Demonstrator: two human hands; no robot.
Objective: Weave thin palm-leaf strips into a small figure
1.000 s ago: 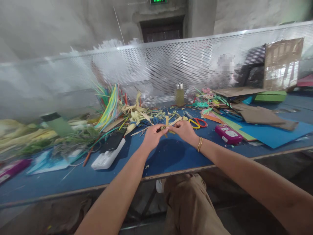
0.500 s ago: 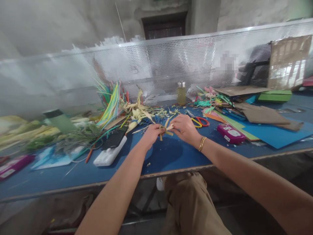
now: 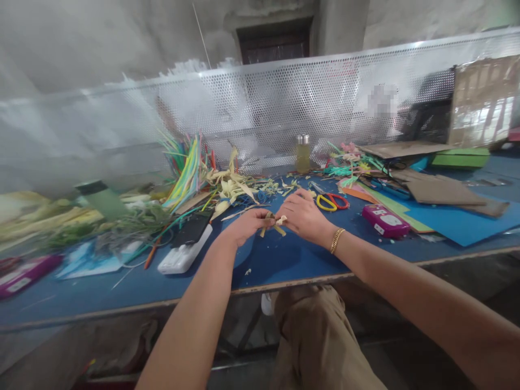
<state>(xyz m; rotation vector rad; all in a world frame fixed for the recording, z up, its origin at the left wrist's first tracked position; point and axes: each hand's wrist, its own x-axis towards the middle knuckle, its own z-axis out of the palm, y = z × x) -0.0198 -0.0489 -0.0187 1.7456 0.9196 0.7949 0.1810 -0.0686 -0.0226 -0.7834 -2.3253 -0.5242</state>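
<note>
Both my hands meet over the blue table [image 3: 284, 260], just above its surface. My left hand [image 3: 246, 225] and my right hand [image 3: 303, 216] are closed in a pinch on the same small bundle of dry yellow leaf strips [image 3: 274, 223], which shows between the fingertips. A gold bracelet sits on my right wrist. Behind the hands lies a loose pile of similar pale leaf strips [image 3: 231, 189].
Scissors with yellow and red handles [image 3: 331, 202] lie just beyond my right hand. A pink box [image 3: 385, 221], coloured paper and cardboard [image 3: 439, 189] are at right. A small bottle [image 3: 303, 153] stands by the perforated metal fence. A white device [image 3: 184, 252], coloured sticks [image 3: 184, 165] and greenery lie at left.
Both hands have drawn slightly nearer to me and lower with the strip bundle, folding it smaller; the long strip ends that stuck up earlier are no longer showing.
</note>
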